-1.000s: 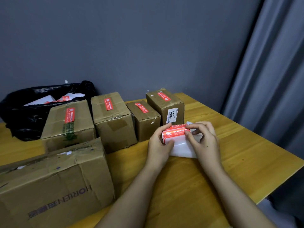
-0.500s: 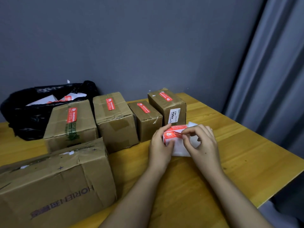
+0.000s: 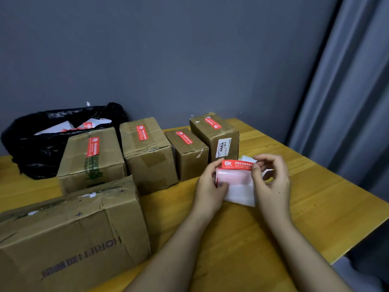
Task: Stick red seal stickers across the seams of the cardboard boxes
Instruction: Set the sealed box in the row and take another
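Observation:
Both hands work over the wooden table [image 3: 315,209]. My left hand [image 3: 209,186] grips the left edge of a white backing sheet [image 3: 237,186]. My right hand [image 3: 272,182] pinches the right end of a red seal sticker [image 3: 236,165] that lifts off the sheet's top edge. Several cardboard boxes stand in a row behind, each with a red sticker on top: one [image 3: 92,159], a second [image 3: 147,152], a third [image 3: 187,152], and the rightmost [image 3: 214,133]. A large box [image 3: 69,234] at the near left shows no sticker.
A black plastic bag [image 3: 37,148] with white backing scraps lies at the back left against the grey wall. A grey curtain [image 3: 347,102] hangs to the right. The table's right edge runs diagonally past my right hand.
The sheet has bent and the red sticker has peeled up from it along the top edge. My right hand's fingers shifted from pressing the sheet's corner to pinching the sticker's end.

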### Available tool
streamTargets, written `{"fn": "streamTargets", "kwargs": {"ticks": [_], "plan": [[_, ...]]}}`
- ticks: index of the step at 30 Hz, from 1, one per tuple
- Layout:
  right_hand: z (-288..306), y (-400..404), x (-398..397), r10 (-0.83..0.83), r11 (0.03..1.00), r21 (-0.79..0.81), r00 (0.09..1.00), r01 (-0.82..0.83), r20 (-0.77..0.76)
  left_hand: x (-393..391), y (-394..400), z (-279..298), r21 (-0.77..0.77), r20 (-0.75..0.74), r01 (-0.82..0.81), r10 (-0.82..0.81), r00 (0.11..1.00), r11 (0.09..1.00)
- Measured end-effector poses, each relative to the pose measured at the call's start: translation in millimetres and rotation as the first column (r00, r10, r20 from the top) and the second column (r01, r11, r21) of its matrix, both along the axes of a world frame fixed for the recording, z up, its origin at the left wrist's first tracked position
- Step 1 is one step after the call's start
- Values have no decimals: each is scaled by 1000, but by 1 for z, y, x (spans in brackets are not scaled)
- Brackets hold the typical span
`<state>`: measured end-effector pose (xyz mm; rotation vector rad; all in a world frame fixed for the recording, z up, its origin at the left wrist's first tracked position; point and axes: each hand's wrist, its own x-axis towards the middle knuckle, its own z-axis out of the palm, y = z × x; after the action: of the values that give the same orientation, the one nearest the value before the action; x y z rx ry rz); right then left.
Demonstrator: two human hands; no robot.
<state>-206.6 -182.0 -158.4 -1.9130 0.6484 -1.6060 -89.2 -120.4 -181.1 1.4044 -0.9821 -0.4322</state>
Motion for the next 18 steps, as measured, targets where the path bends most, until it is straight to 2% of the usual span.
{"fn": "streamTargets", "kwargs": {"ticks": [5, 9, 14, 18], "plan": [[-1, -7, 2, -29, 989, 145, 997, 18, 76, -3, 3, -1, 65, -46, 134, -131, 990, 989], [-1, -6, 3, -26, 983, 184, 994, 6, 105, -3, 7, -4, 178, 9, 81, -84, 996, 981], [-2, -6, 4, 0, 978, 205, 994, -23, 114, -13, 18, 7, 329, 302, -137, 34, 953, 934], [-1, -5, 4, 25, 971, 234, 990, -57, 139, -22, 30, 11, 254, 532, -315, 140, 835, 914]]}}
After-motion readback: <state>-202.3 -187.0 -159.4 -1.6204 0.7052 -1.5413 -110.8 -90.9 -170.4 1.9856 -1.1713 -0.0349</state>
